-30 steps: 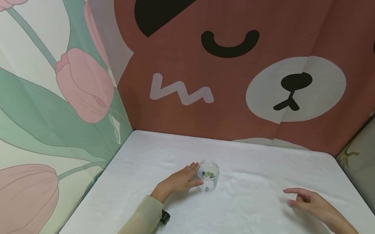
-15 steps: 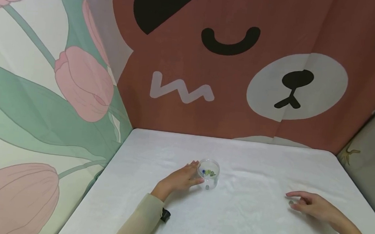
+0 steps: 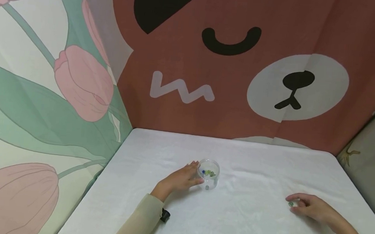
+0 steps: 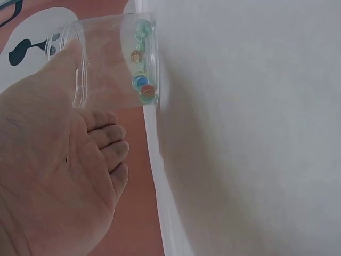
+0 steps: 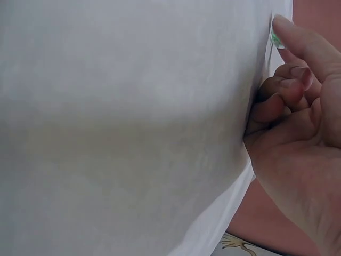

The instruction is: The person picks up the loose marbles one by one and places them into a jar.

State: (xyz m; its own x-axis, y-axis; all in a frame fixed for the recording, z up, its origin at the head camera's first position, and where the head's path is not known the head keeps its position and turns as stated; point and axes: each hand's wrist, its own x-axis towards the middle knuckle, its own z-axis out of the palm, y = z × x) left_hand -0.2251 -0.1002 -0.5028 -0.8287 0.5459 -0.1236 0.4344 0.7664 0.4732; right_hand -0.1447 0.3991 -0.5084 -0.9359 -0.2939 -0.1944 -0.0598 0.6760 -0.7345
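A clear plastic jar [image 3: 211, 184] stands upright on the white table, left of its middle. Several coloured marbles [image 4: 140, 81] lie on its bottom, blue, orange and green among them. My left hand [image 3: 179, 180] holds the jar near its rim, thumb at the front and fingers on the left and behind. In the left wrist view the thumb [image 4: 66, 58] lies along the jar's neck. Far to the right, my right hand [image 3: 318, 207] pinches a green marble [image 3: 291, 204] between thumb and index finger at the tabletop. Its other fingers [image 5: 287, 90] are curled against the cloth.
A white cloth covers the table [image 3: 245, 222]. Behind it hangs a brown bear-print curtain [image 3: 226, 116], with a tulip-print curtain [image 3: 85, 84] on the left. A grey panel [image 3: 372, 162] borders the right side.
My right index finger has come down towards the thumb, closing on the green marble, which came into view beside the thumb half a second ago. The left hand and jar stay put.
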